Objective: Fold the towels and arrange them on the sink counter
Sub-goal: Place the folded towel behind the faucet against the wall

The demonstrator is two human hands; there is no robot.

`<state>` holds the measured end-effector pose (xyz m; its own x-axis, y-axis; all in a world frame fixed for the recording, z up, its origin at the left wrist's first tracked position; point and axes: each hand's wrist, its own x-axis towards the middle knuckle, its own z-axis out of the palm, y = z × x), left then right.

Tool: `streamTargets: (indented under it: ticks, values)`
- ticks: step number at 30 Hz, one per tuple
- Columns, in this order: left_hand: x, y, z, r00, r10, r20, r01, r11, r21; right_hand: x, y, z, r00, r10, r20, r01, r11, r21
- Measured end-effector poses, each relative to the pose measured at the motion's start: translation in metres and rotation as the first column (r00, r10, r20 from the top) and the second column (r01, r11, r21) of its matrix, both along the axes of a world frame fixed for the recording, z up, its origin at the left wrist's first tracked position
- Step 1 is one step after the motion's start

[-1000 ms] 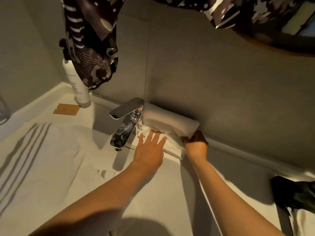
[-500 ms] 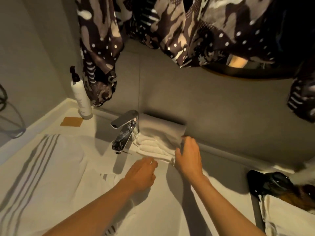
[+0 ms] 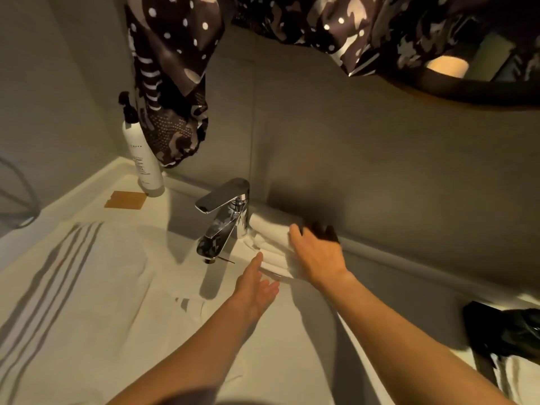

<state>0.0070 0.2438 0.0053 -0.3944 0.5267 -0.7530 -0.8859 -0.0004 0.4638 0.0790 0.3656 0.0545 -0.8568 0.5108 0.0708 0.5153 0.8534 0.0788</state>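
Observation:
A small stack of folded white towels [image 3: 270, 239] lies on the sink counter against the back wall, just right of the chrome faucet [image 3: 223, 219]. My right hand [image 3: 317, 254] rests flat on the stack's right end, fingers spread, their tips in shadow. My left hand [image 3: 255, 286] hovers open just in front of the stack, thumb near its front edge, holding nothing. A large white towel with grey stripes [image 3: 67, 290] is spread over the counter and basin at the left and front.
A white pump bottle [image 3: 143, 159] stands in the back left corner beside a small brown card [image 3: 126, 199]. A patterned dark cloth [image 3: 172, 80] hangs over the wall above. A black object [image 3: 505, 331] lies at the right on another white towel [image 3: 517, 378].
My right hand has moved from the stack's right edge onto its top. My left hand has opened and drawn slightly back and right. The view has tilted a little.

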Motion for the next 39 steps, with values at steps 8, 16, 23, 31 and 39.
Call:
streamTargets:
  ticks: [8, 16, 23, 31, 39]
  values:
    - [-0.007, 0.004, 0.005, 0.891, -0.379, -0.250, 0.335, 0.920, -0.202, 0.038, -0.031, -0.059, 0.963, 0.263, -0.066, -0.246, 0.950, 0.190]
    - [-0.032, 0.034, 0.024, 0.975, -0.079, -0.207, 0.069, 0.996, -0.055, -0.002, 0.009, -0.027, 0.949, 0.313, -0.023, -0.305, 0.937, 0.169]
    - [-0.018, -0.023, 0.003, 0.849, -0.460, -0.258, 0.362, 0.864, -0.349, 0.013, -0.010, -0.027, 0.965, 0.262, 0.024, -0.260, 0.963, -0.079]
    - [0.000, -0.037, 0.034, 0.770, -0.531, -0.355, 0.368, 0.823, -0.432, 0.033, -0.022, 0.039, 0.947, 0.308, -0.095, -0.309, 0.951, 0.001]
    - [0.040, -0.129, 0.059, 0.616, -0.628, -0.475, 0.321, 0.751, -0.577, 0.093, -0.132, 0.035, 0.950, 0.223, -0.220, -0.272, 0.935, -0.228]
